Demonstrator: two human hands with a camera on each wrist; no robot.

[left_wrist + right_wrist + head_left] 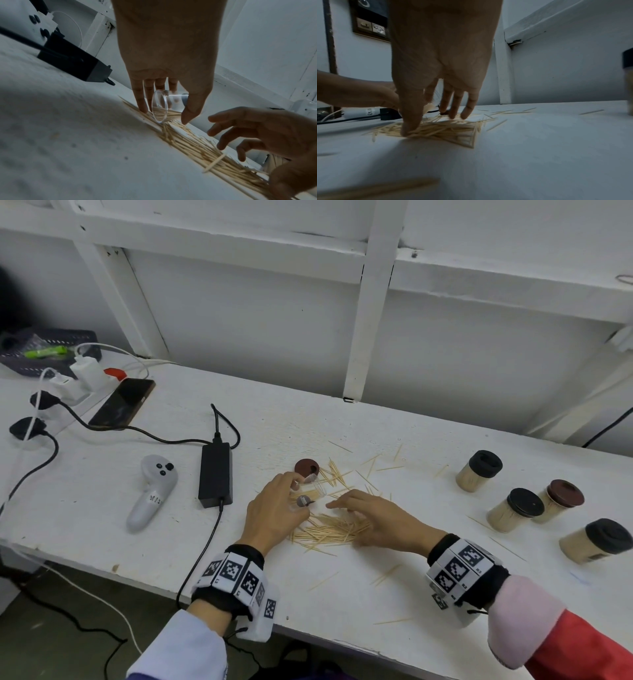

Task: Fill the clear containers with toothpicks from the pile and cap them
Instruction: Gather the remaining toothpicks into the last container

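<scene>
So, quick rundown of the bench:

Left hand (274, 517): fingers and thumb curled round a clear container (162, 106) lying on its side, its round end toward the wrist camera, low against the table (342, 419). A few toothpicks show inside it.

Right hand (373, 520): fingers spread and fairly straight, palm down, tips resting on the toothpick pile (329, 530). The thumb presses into the near edge of the pile in the right wrist view. Not really gripping anything that I can see.

Pile vs hands: it sits right between the two hands and partly under the right one, just beside the tipped container. Loose toothpicks are scattered further back and toward the front edge.

Brown cap (307, 467): lying on the table just behind the left hand, not on anything.

Filled containers (513, 510): four standing upright off to the right, well apart from the hands, all packed with toothpicks and capped, three with black caps and one with brown.
</scene>
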